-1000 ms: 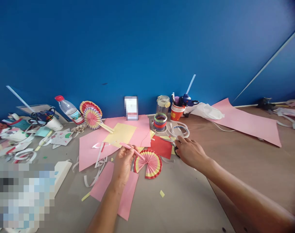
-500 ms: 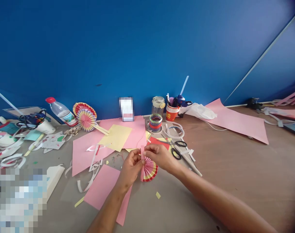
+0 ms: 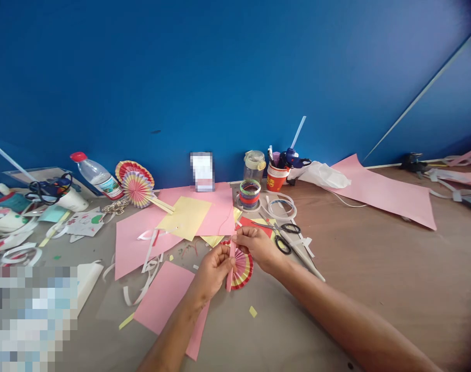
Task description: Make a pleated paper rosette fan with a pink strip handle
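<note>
A narrow pink folded paper strip point(image 3: 229, 281) stands nearly upright between my hands. My left hand point(image 3: 214, 268) pinches it around the middle, thumb on the near side. At its top end the fingers of my right hand point(image 3: 255, 247) are closed on it. Just behind the strip lies a small pleated paper fan point(image 3: 243, 271) in pink, yellow and red, partly covered by my hands. Whether the strip is joined to that fan I cannot tell. Black-handled scissors point(image 3: 285, 235) rest to the right of my right hand, by a red paper piece point(image 3: 254, 225).
Pink sheets point(image 3: 163, 294) and a yellow sheet point(image 3: 186, 217) lie on the left. Behind stand a finished-looking fan point(image 3: 136, 186), a bottle point(image 3: 97, 175), a phone-like screen point(image 3: 202, 171), tape rolls point(image 3: 249, 195) and a red cup point(image 3: 277, 178). White strips point(image 3: 142, 289) curl nearby.
The pink strip has shifted slightly right and now leans a little, its top to the right. Both hands have moved slightly right with it, still gripping.
</note>
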A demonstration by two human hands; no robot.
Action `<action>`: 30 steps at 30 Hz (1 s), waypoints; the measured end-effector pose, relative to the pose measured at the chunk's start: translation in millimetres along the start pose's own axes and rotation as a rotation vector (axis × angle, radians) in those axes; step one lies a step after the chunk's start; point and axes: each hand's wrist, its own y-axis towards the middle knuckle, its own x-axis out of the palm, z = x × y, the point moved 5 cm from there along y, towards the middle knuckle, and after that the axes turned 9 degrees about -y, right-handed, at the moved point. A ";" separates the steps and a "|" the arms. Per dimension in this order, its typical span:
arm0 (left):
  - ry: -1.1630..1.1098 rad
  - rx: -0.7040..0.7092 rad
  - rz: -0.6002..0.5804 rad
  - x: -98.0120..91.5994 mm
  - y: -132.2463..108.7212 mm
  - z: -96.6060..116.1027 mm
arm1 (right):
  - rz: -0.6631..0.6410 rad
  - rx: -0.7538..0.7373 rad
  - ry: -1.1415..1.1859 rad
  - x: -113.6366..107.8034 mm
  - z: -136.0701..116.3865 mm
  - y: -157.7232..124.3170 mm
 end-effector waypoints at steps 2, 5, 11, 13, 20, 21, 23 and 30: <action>0.016 -0.011 0.002 1.2 0.3 -0.3 | -0.005 0.012 0.019 -0.1 2.0 -0.1; 0.027 -0.022 -0.014 2.7 -0.6 -0.5 | -0.001 0.011 0.007 -0.8 3.4 -0.5; 0.033 -0.036 -0.061 3.1 -3.9 0.8 | -0.024 -0.020 0.032 -2.2 5.9 2.8; 0.021 -0.056 -0.095 4.2 -4.7 0.3 | -0.020 -0.032 0.047 -2.9 6.7 3.8; -0.104 -0.108 -0.179 7.0 -7.0 -3.9 | 0.038 -0.019 0.112 -6.8 7.8 5.6; -0.095 -0.117 -0.191 7.7 -7.5 -4.2 | 0.052 -0.011 0.124 -8.2 7.9 6.1; -0.047 -0.133 -0.205 9.0 -8.3 -4.8 | 0.082 0.003 0.145 -11.2 8.0 6.9; 0.173 -0.193 -0.116 11.6 -8.1 -7.8 | 0.156 -0.047 0.162 -15.5 5.9 5.7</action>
